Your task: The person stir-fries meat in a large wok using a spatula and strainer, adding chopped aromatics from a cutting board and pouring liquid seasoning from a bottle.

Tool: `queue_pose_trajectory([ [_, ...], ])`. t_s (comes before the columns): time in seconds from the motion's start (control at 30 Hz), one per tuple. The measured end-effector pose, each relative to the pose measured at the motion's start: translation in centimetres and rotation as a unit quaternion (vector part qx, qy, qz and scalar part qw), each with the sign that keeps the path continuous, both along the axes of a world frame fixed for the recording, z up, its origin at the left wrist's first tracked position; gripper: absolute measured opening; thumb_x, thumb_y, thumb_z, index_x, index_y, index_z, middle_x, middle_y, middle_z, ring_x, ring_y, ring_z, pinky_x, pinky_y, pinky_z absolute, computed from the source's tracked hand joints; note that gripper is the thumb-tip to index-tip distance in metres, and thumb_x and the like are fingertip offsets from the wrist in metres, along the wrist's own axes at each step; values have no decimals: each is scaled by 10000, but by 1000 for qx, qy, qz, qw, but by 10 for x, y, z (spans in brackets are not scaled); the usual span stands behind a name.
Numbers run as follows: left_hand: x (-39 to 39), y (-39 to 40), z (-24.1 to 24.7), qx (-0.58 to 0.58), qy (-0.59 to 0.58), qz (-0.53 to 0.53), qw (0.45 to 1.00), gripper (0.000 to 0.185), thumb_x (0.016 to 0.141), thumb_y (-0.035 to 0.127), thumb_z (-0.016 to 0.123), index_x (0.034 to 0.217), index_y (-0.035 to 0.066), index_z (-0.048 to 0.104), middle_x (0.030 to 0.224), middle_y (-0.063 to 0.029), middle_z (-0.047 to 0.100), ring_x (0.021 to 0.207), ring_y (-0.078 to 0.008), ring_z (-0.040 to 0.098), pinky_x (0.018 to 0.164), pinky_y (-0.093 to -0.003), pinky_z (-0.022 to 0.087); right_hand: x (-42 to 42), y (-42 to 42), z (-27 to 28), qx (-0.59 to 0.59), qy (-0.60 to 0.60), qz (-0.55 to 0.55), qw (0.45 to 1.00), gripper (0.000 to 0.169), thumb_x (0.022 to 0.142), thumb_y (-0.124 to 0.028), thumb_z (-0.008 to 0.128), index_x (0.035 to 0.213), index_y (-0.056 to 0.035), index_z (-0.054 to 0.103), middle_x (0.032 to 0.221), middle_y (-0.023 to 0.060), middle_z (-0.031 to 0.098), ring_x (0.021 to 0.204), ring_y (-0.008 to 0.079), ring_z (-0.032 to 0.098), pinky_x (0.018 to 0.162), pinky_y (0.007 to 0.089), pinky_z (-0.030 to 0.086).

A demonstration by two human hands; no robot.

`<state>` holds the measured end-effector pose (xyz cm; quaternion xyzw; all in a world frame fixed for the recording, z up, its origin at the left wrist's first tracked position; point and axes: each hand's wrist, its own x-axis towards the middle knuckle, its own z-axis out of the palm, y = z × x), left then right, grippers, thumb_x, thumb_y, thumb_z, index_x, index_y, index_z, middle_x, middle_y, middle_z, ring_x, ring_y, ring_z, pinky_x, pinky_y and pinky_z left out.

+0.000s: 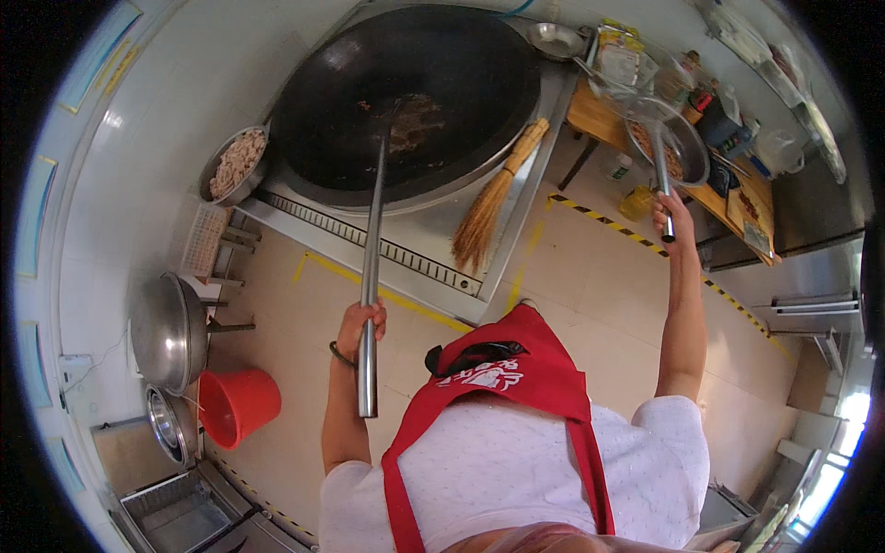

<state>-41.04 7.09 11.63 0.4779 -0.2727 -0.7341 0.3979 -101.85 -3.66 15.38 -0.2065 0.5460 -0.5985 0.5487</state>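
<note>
My left hand [361, 325] grips the metal handle of a long wok spatula [373, 235]. The handle slants up into a very large black wok [325, 131], where the tool's head rests in brown liquid and scraps at the bottom. My right hand [674, 218] is closed around the handle of a second metal utensil [662, 155], probably a ladle or strainer. Its blurred head lies over a steel bowl [698, 148] at the right. Small brown pieces, apparently cooked meat, show in that bowl. A straw whisk broom [494, 207] leans against the wok's rim on the steel stove top [429, 221].
Left of the wok stands a metal basin of pale meat pieces [238, 162]. A red bucket [242, 406] and large steel basins [166, 332] are at the left wall. Bottles and bags crowd a wooden table [598, 117] at right, with a cutting board [750, 214]. A small steel pan [556, 41] sits behind.
</note>
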Motion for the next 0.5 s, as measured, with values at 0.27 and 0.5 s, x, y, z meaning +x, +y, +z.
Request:
queue_pose_trajectory([
  [0.27,-1,41,52,26,30,45,998,227,812,55,429,1028,-9,461,631,-51,471,402,-156,465,380,-247,412,194,-165,-7,63,57,213,973,685,883,-70,582,1447,-14,196,653,57,535,481,129,454,430,294,364],
  [0.5,-39,22,90,79,16,133,988,265,748,-10,431,1011,-38,444,611,-65,467,394,-158,477,360,-264,437,274,-403,-157,113,381,324,859,320,890,-205,583,1018,85,540,765,137,641,588,196,586,600,373,503],
])
